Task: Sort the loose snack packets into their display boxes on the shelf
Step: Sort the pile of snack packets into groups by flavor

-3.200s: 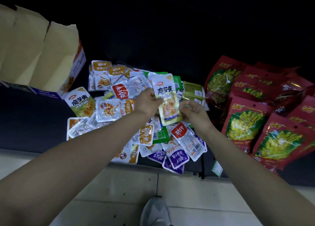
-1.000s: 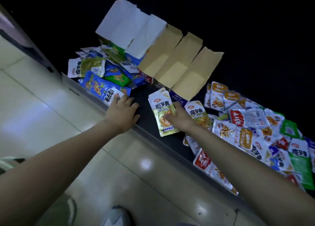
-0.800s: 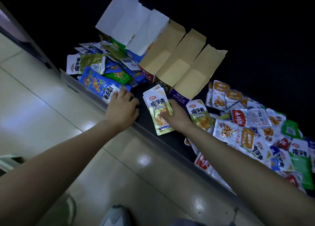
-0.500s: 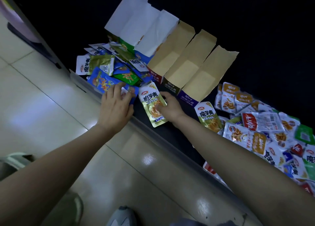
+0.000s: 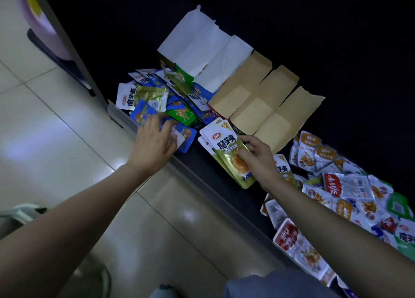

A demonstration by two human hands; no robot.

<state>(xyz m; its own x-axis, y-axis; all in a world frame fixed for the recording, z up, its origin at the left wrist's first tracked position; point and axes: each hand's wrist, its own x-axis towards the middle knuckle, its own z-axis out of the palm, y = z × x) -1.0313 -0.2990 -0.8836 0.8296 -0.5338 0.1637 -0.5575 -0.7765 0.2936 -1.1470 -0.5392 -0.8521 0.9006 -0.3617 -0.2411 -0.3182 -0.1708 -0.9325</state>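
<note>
Blue and green packets (image 5: pixel 177 105) lie heaped at the left end of the dark shelf (image 5: pixel 242 198), in front of the white-flapped display boxes (image 5: pixel 202 57). Left hand (image 5: pixel 155 140): fingers spread, nearly straight, resting on a blue packet (image 5: pixel 186 138) at the shelf edge. Right hand (image 5: pixel 258 156): thumb and fingers pinch a small stack of green-and-white packets (image 5: pixel 226 147), just before the brown cardboard boxes (image 5: pixel 265 102), whose flaps stand open. Mixed loose packets (image 5: pixel 348 192) heaped far right.

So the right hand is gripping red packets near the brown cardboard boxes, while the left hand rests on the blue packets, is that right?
Not quite. In the head view the packets gripped by the right hand are white and green, not red. The rest holds: they are near the brown cardboard boxes, and the left hand rests on the blue packets.
</note>
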